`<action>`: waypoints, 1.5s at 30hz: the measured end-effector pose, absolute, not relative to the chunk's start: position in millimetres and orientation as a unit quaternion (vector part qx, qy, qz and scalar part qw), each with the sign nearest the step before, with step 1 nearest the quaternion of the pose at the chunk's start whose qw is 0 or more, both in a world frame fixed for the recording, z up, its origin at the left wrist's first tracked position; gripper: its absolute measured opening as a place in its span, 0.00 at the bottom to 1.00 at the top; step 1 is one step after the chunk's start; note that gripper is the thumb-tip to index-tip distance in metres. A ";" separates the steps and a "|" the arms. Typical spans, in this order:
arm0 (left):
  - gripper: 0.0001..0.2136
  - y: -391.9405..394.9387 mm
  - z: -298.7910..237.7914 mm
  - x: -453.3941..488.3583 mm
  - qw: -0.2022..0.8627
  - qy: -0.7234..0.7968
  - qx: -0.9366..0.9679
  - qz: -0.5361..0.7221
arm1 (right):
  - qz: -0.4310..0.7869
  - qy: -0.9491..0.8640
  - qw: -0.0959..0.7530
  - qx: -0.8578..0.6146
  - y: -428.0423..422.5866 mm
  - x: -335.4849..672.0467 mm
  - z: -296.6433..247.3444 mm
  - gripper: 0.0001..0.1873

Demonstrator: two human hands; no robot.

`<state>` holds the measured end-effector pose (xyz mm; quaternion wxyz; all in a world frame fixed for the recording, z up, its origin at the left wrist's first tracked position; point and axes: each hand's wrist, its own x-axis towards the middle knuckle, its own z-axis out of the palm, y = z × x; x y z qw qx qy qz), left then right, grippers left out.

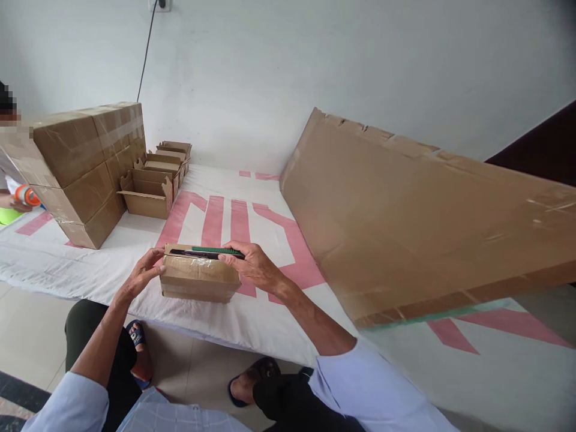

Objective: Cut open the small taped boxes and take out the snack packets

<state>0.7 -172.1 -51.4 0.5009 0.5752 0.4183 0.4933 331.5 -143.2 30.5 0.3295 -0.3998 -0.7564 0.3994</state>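
A small taped cardboard box (200, 282) lies on the cloth-covered table in front of me, near the front edge. My left hand (146, 270) grips its left end, thumb and fingers at the corner. In my right hand (249, 262) is a utility knife (211, 250) with a green and black handle. The knife lies lengthwise along the top of the box, pointing left; whether its blade touches the tape I cannot tell. Clear tape shines on the upper edge of the box.
Taped boxes (90, 174) are stacked at the left, beside a row of open-topped small boxes (148, 195). A large cardboard sheet or carton (414, 228) leans over the table's right side. At the far left, another person's hand (20, 204) is near an orange tape roll (27, 195).
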 end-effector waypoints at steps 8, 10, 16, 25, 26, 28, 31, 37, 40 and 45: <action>0.23 -167.0 -55.5 -2.3 0.503 0.435 0.566 0.488 | 0.366 -0.775 0.310 -0.411 -137.9 324.6 39.5 0.18; 0.21 -167.1 -56.1 -2.2 0.502 0.425 0.575 0.486 | 0.356 -0.782 0.302 -0.413 -138.6 323.1 41.9 0.18; 0.20 -167.8 -54.1 -1.9 0.493 0.414 0.591 0.487 | 0.329 -0.804 0.279 -0.409 -137.9 316.2 48.7 0.17; 0.21 -169.7 -48.2 0.7 0.481 0.435 0.592 0.478 | 0.250 -0.843 0.221 -0.423 -134.4 310.0 59.5 0.10; 0.21 -169.9 -47.6 0.9 0.480 0.435 0.593 0.478 | 0.244 -0.845 0.216 -0.424 -134.2 308.9 60.6 0.10; 0.21 -170.4 -46.6 1.3 0.480 0.436 0.594 0.477 | 0.234 -0.849 0.209 -0.425 -133.7 306.6 62.2 0.10; 0.21 -170.4 -45.6 1.7 0.481 0.437 0.594 0.475 | 0.215 -0.860 0.191 -0.422 -132.4 303.3 64.7 0.10; 0.21 -166.0 -44.1 2.8 0.489 0.427 0.593 0.477 | 0.188 -0.865 0.152 -0.440 -132.2 295.2 81.8 0.07; 0.21 -163.8 -41.3 4.0 0.486 0.428 0.591 0.481 | 0.168 -0.866 0.142 -0.449 -131.4 291.9 93.6 0.06; 0.22 -165.5 -34.2 5.8 0.478 0.438 0.599 0.471 | 0.127 -0.881 0.128 -0.436 -128.0 297.2 103.7 0.09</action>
